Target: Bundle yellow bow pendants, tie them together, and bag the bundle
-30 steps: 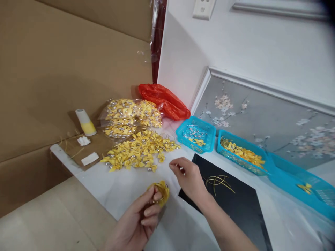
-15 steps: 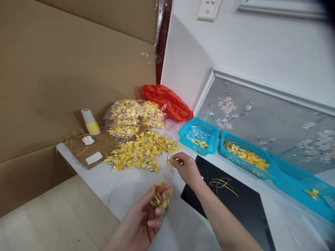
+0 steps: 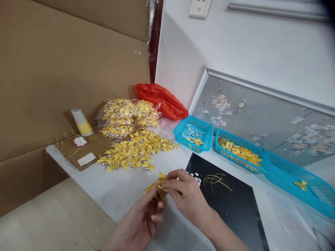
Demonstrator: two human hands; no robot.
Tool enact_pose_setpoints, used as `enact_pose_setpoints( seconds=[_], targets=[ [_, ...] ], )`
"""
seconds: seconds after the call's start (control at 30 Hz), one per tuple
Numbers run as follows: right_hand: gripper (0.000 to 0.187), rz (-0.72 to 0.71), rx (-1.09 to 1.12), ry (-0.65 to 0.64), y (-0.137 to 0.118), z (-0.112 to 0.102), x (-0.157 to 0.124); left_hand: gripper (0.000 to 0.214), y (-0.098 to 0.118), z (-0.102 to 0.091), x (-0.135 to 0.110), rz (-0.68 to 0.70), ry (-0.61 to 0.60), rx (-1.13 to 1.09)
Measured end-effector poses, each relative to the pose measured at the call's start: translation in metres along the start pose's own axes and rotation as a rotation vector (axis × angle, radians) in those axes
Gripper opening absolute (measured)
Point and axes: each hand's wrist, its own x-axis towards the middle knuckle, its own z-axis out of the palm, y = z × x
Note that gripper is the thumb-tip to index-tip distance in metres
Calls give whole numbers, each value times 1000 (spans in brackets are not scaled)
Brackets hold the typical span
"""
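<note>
My left hand [image 3: 142,214] is closed round a bunch of yellow ribbon flowers [image 3: 159,188] with gold wire loops. Against that bunch, my right hand [image 3: 187,191] pinches with its fingertips; a flower seems to be between them, partly hidden by the fingers. Just beyond both hands spreads a loose pile of yellow ribbon flowers [image 3: 136,150] with silver beads. On a black mat [image 3: 230,205] beside my right hand lie several silver beads [image 3: 196,177] and a few gold wires [image 3: 217,181].
Clear bags of flowers [image 3: 119,116] and a red plastic bag [image 3: 163,101] stand at the back. Blue baskets [image 3: 209,134] line the wall on the right. A white-and-yellow cone [image 3: 82,122] stands on brown cardboard [image 3: 74,158] at left.
My right hand has come from the edge of the pile back to the bunch in my left hand, bringing a flower. The silver beads on the mat now show. The view has shifted slightly.
</note>
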Motion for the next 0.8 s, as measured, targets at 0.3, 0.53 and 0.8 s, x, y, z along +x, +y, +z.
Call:
enact_pose_setpoints(
  seconds=[0.3, 0.53, 0.8],
  targets=[
    [25, -16, 113, 69, 0, -1, -7, 11, 0, 2, 0, 4, 11, 22],
    [30, -158, -76, 44, 1, -30, 9, 6, 4, -5, -4, -3, -55, 17],
    [13, -439, -376, -282, -2, -21, 32, 10, 1, -4, -7, -15, -4, 82]
  ],
)
